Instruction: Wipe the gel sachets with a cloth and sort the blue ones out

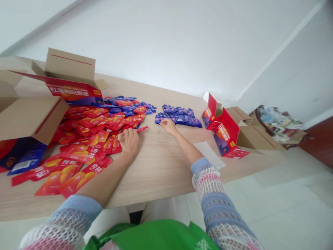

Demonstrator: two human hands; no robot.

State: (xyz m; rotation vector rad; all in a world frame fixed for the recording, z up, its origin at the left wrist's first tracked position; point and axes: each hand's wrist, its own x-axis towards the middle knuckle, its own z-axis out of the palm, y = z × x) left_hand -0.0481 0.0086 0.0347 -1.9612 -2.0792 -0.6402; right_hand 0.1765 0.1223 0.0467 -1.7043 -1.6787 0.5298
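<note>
My left hand (129, 140) is closed at the right edge of a heap of red sachets (91, 137), with a red sachet (142, 129) sticking out past its fingers. Bent fingers hide part of that sachet. My right hand (168, 125) pinches at the left end of the front row of purple sachets (182, 119); its fingertips meet the end sachet there. A second, shorter purple row (178, 110) lies just behind. More purple sachets (122, 104) are mixed with red ones at the back of the heap.
An open printed carton (75, 92) stands behind the heap, and another open carton (31, 114) is at the left. Two red open boxes (226, 133) sit at the table's right end, near a white sheet (209, 154). Beyond, a bin of litter (278, 123) stands on the floor.
</note>
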